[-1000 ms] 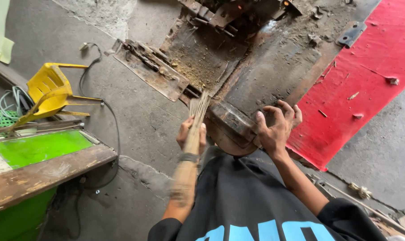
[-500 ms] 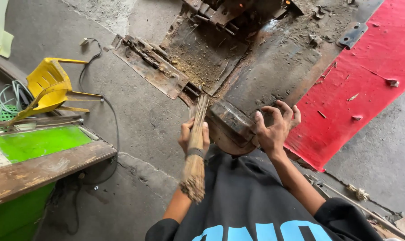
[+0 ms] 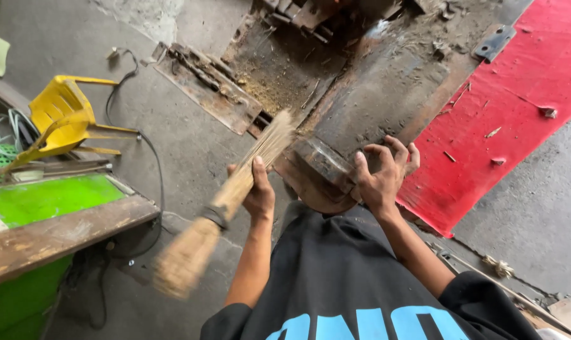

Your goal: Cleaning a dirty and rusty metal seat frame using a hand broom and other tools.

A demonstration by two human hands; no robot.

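My left hand (image 3: pixel 257 190) grips a straw hand broom (image 3: pixel 217 211) around its middle. Its thin bristle tips point up toward a rusty, dirt-covered metal panel (image 3: pixel 386 82), and its thick bound end hangs blurred near my left elbow. My right hand (image 3: pixel 381 175) is curled over the near corner of a rusty metal block (image 3: pixel 322 165) at the panel's lower end, fingers spread on its edge. Loose yellowish dust (image 3: pixel 269 94) lies in the sunken part of the panel. My black shirt with blue letters fills the bottom of the view.
A red painted sheet (image 3: pixel 506 107) lies to the right of the panel. A tipped yellow plastic chair (image 3: pixel 62 119) and a black cable (image 3: pixel 153 164) are on the concrete at left. A green-topped wooden bench (image 3: pixel 52 214) stands at the lower left.
My left hand has swung the broom, its bristle tips moving right toward the panel and its thick end swinging out to the left. My right hand stays on the metal block.
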